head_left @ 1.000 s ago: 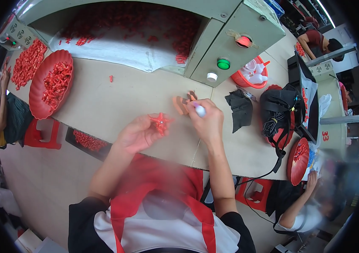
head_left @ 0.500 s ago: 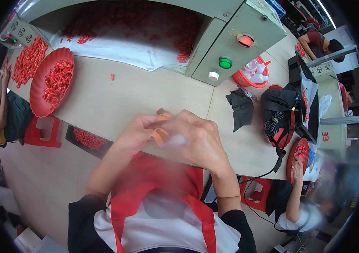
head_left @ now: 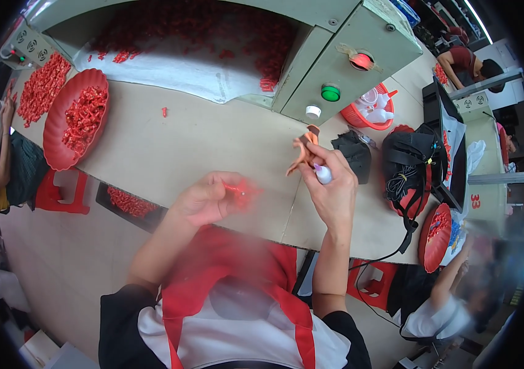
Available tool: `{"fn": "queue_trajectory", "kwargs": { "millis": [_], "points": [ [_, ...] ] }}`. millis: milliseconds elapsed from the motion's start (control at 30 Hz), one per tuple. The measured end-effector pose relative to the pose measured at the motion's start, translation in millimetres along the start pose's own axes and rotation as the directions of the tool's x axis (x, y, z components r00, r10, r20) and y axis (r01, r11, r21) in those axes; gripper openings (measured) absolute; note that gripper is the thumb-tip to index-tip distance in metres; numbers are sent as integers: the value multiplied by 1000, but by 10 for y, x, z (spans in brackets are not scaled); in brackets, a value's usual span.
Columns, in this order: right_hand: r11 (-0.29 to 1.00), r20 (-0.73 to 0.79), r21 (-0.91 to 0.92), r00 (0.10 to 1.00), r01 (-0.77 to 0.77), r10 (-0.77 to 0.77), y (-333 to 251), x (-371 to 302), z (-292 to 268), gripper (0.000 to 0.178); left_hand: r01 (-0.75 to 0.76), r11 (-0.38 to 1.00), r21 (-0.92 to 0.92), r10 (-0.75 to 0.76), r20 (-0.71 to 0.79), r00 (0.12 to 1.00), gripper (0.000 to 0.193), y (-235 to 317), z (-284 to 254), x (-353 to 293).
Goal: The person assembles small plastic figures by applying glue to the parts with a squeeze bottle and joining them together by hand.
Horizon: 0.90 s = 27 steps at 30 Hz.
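My left hand [head_left: 203,200] is closed over the near edge of the table, its fingertips pinching a small glossy red piece [head_left: 241,193]. That piece is blurred, so its exact kind does not show. Further right, my right hand [head_left: 334,184] grips a crumpled orange-and-brown strip of cloth [head_left: 302,149] between thumb and fingers. A small white squeeze bottle [head_left: 323,174] with a purple tip is tucked in the same hand. The two hands are apart. Ahead of them, a single small red piece [head_left: 165,112] lies on the table [head_left: 231,138].
A red scalloped bowl [head_left: 53,132] of red pieces stands at left by a loose red pile [head_left: 42,91]. Ahead is a pale green machine [head_left: 351,46] with buttons. At right are a red basket [head_left: 369,123] of white bottles, black cloth [head_left: 354,157] and a black bag [head_left: 411,154]. Co-workers sit on both sides.
My hands have separated. The right one moved right and away from me, carrying the cloth and bottle. My left stays near its place, and the red piece in it now shows.
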State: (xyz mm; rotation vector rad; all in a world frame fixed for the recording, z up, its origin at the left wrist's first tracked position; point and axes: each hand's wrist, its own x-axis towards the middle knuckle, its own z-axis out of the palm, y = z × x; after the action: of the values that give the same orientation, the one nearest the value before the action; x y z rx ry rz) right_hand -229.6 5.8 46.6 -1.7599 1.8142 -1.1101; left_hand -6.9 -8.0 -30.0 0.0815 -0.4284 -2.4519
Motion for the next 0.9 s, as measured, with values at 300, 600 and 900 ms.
{"fn": "queue_trajectory", "kwargs": {
  "millis": [300,600,900],
  "points": [
    [998,-94,3,993,-69,69,454,-76,286,23,-53,988,-144,62,56,996,59,-85,-166,20],
    [999,-67,20,997,-45,46,485,-102,313,19,-35,969,-244,57,82,995,54,-91,-165,35],
    [1000,-41,4,999,-25,25,460,-111,320,18,-52,966,-252,81,104,991,52,-77,-158,27]
  ]
}}
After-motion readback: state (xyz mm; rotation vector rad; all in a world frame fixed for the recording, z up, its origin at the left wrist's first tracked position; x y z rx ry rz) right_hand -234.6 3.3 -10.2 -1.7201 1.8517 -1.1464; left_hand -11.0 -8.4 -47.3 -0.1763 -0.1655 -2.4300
